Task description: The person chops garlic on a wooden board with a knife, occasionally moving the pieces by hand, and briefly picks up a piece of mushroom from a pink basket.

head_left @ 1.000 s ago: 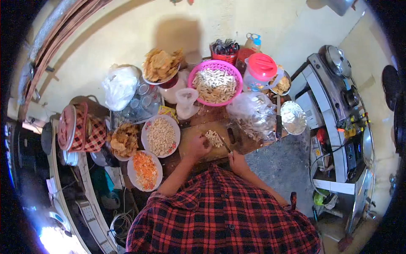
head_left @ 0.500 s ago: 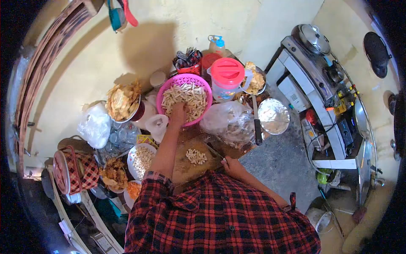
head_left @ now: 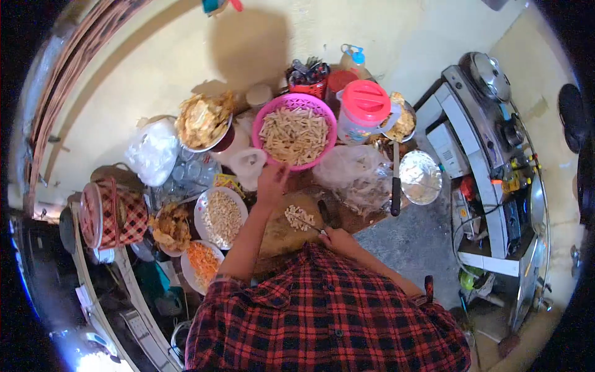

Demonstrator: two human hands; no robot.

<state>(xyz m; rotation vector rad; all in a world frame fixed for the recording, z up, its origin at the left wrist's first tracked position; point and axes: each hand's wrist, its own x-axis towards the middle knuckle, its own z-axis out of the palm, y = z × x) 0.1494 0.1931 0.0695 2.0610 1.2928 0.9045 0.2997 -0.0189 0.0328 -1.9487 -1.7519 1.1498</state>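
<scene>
My right hand (head_left: 336, 239) grips a knife (head_left: 312, 226), its blade angled over a small pile of pale diced pieces (head_left: 296, 216). The pile lies on a wooden cutting board (head_left: 276, 239). My left hand (head_left: 271, 184) is just in front of a pink plastic basket (head_left: 333, 133) heaped with pale cut sticks (head_left: 294, 136). Its fingers look curled, and what they hold, if anything, is too blurred to make out. Left of the board are a plate of diced pale pieces (head_left: 223, 217) and a plate of orange shreds (head_left: 203, 263).
A pitcher with a red lid (head_left: 364, 105), a clear plastic bag (head_left: 353, 177) and a foil-lined dish (head_left: 421, 178) stand to the right. A black-handled knife (head_left: 395, 192) lies beside the dish. Fried food (head_left: 201, 124) fills a bowl at left. A stove (head_left: 471, 118) stands farther right.
My left hand has come out of the basket of sticks toward the board. The knife in my right hand has shifted over the diced pile. The whole view has shifted.
</scene>
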